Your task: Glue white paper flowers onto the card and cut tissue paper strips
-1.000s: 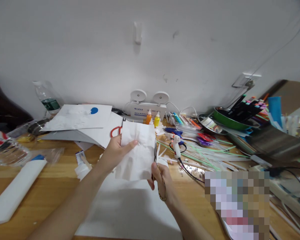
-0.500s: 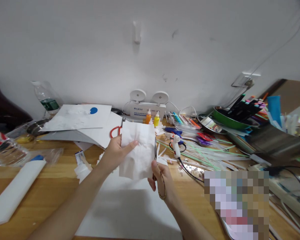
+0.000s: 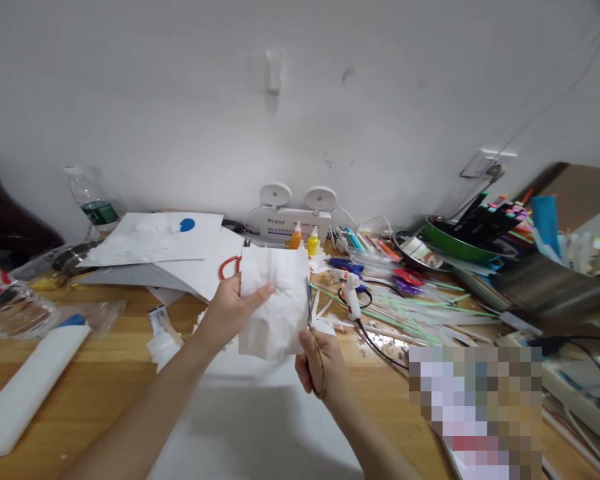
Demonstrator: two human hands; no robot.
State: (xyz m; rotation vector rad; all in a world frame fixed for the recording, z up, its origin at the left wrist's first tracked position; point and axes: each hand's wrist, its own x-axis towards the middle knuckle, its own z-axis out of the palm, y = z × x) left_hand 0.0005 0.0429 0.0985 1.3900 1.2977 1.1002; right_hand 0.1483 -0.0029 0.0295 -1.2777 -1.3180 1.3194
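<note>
My left hand (image 3: 237, 307) pinches a creased white sheet of paper (image 3: 275, 317) at its left side, the thumb lying flat over the front. My right hand (image 3: 323, 363) grips a pair of scissors (image 3: 311, 303) by handles that look wrapped. The blades point away from me along the right edge of the paper. Whether they bite into the paper is hard to see. Below both hands a large white sheet (image 3: 260, 427) lies on the wooden table. Behind my left hand shows the red handle (image 3: 229, 267) of another tool.
A white glue gun (image 3: 351, 293) with its cord stands right of the paper, near plastic strips (image 3: 430, 310). Orange (image 3: 297, 237) and yellow (image 3: 313, 241) squeeze bottles are behind. Stacked white boards (image 3: 153, 240) and a plastic bottle (image 3: 95, 203) are at back left, a green pan of pens (image 3: 450, 240) at right.
The scissors have shifted slightly, and my right hand sits a little lower and more open to view. My left hand keeps its hold on the paper. The camera view has tilted slightly.
</note>
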